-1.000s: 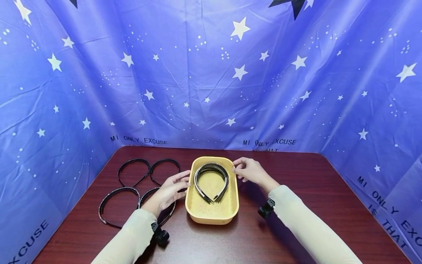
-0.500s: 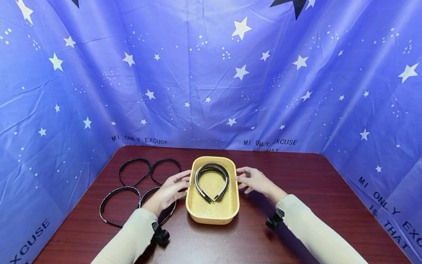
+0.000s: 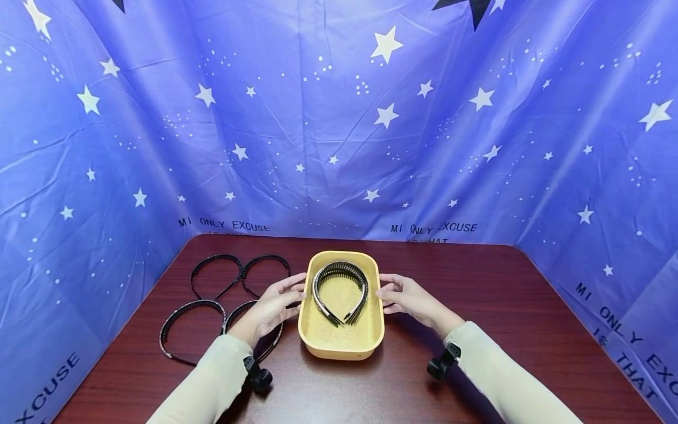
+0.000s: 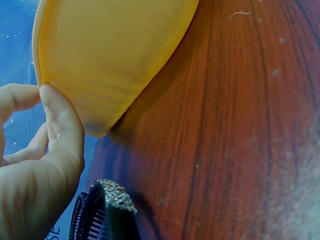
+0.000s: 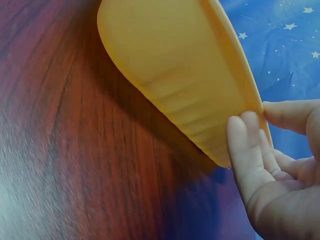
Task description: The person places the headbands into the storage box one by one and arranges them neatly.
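Observation:
A yellow plastic basin (image 3: 339, 346) stands on the table between both hands. Inside it lies a nested stack of black toothed headbands (image 3: 344, 269), some with silvery, glittery edges, their ends pointing toward the near side. My left hand (image 3: 269, 309) pinches the basin's left rim; in the left wrist view its thumb (image 4: 62, 110) lies against the outer wall. On the opposite side, my right hand (image 3: 412, 299) holds the right rim between thumb and fingers, with fingertips (image 5: 237, 131) against the wall in the right wrist view.
Several more headbands lie left of the basin: two plain black ones behind (image 3: 193, 275) and glittery ones in front (image 3: 168, 321), one partly hidden by the left hand. The dark red wooden table (image 3: 529, 330) meets a blue star-printed curtain (image 3: 339, 118).
My right hand has slid from the far right corner of the basin toward the middle of its right side. The left hand, basin and headbands stay in place.

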A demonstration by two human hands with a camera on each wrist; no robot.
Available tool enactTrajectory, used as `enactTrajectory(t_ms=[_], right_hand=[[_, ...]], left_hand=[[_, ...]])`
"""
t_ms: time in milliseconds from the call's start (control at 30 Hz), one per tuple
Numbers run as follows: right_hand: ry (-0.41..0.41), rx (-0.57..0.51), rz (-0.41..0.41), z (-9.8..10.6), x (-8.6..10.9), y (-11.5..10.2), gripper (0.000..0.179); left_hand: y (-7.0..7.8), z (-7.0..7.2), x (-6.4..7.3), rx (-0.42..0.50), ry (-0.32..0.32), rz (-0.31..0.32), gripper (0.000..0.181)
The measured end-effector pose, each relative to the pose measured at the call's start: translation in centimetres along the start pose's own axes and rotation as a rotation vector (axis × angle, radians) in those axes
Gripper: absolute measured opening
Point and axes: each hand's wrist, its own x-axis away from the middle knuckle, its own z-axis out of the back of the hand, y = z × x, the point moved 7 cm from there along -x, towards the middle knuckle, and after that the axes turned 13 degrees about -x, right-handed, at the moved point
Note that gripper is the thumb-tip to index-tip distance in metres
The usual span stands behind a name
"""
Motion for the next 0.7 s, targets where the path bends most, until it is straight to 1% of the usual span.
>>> enactTrajectory(t_ms=[100,267,500,700], right_hand=[[-0.005,-0.047,0.001,0.0,-0.1,0.3,0.065],[-0.015,-0.089,0.02,0.2,0.1,0.5,0.064],[-0.039,-0.133,0.017,0.0,0.2,0.9,0.066],[-0.028,-0.172,0.014,0.0,0.1,1.4,0.063]], left_hand=[[0.1,0.0,0.0,-0.006,-0.003,0.0,0.062],[0.3,-0.1,-0.2,-0.015,-0.011,-0.011,0.062],[0.2,0.1,-0.1,-0.025,-0.002,0.012,0.064],[0.7,0.2,0.1,-0.075,-0.004,0.005,0.065]])
